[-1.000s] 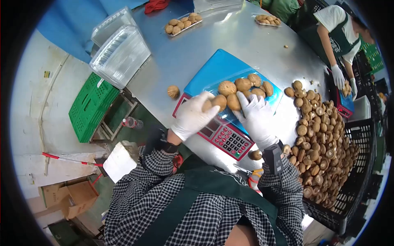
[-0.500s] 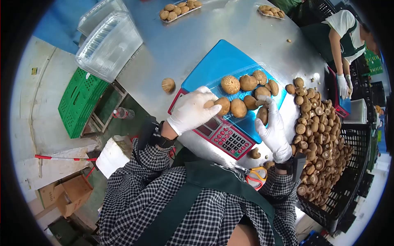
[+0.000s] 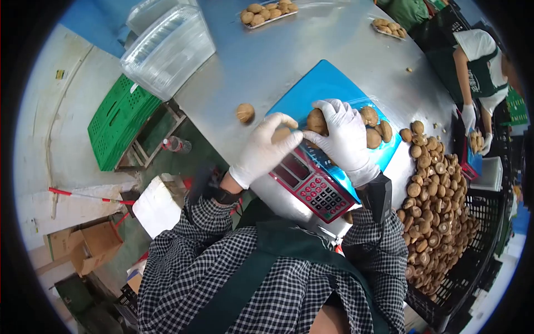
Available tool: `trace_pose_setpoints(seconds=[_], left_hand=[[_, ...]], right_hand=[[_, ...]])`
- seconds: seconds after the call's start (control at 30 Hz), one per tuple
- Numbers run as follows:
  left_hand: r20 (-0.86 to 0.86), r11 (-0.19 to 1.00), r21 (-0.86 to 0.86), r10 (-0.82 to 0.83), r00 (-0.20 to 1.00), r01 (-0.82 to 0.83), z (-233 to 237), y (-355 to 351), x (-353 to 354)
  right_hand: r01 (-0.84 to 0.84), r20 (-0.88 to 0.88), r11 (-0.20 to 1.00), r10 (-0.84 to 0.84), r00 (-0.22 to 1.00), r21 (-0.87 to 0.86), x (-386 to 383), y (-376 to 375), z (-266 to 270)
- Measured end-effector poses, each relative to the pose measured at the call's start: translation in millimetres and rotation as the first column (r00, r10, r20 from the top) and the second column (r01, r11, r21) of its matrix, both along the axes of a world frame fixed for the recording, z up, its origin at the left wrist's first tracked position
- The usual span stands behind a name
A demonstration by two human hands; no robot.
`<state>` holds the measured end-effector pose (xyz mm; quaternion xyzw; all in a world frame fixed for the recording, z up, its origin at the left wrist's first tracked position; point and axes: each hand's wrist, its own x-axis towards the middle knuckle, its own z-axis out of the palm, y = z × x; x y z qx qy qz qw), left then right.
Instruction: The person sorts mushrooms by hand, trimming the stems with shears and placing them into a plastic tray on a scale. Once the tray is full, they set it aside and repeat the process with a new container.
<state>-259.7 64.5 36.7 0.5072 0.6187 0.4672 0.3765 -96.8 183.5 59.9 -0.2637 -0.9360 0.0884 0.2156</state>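
A digital scale with a blue platform [image 3: 303, 83] and a red keypad panel [image 3: 322, 195] is in front of me. On the platform rests a clear plastic tray holding several brown mushrooms [image 3: 374, 138], partly covered by my hands. My left hand [image 3: 264, 149], in a white glove, is closed at the tray's left end, with a mushroom [image 3: 281, 134] showing between thumb and fingers. Reaching across the tray, my gloved right hand [image 3: 346, 139] has its thumb and fingers around another mushroom [image 3: 316, 121]. A single mushroom [image 3: 245, 113] lies on the table left of the scale.
A large mushroom heap [image 3: 434, 206] spills from a black crate [image 3: 481, 245] at right. Empty clear trays [image 3: 167, 53] are stacked at the table's left edge. Filled trays [image 3: 269, 13] sit at the back. A co-worker [image 3: 481, 72] handles mushrooms at another scale, far right.
My right hand has moved left and up over the tray, from its right side to the mushrooms at the left end. My left hand stays near that end. The view has shifted slightly.
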Motion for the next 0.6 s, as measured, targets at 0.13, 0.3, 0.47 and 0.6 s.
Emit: trace_pose_setpoints(seconds=[0.13, 0.3, 0.47, 0.6], left_hand=[[0.906, 0.998, -0.053, 0.031, 0.423, 0.04, -6, -4, -22], [0.978, 0.995, 0.015, -0.035, 0.207, 0.097, -9, -4, -21], [-0.155, 0.977, 0.209, -0.014, 0.988, 0.047, 5, 0, 1], [-0.573, 0.976, 0.158, -0.035, 0.819, 0.152, 16, 16, 12]], right_hand=[[0.006, 0.072, 1.0, -0.006, 0.997, 0.011, -6, -2, -1], [-0.078, 0.104, 0.997, 0.079, 0.991, -0.02, 7, -4, 3], [-0.079, -0.002, 0.991, 0.08, 0.997, -0.111, 33, -12, 6], [0.073, -0.234, 0.868, -0.211, 0.949, -0.491, 58, -23, 9]])
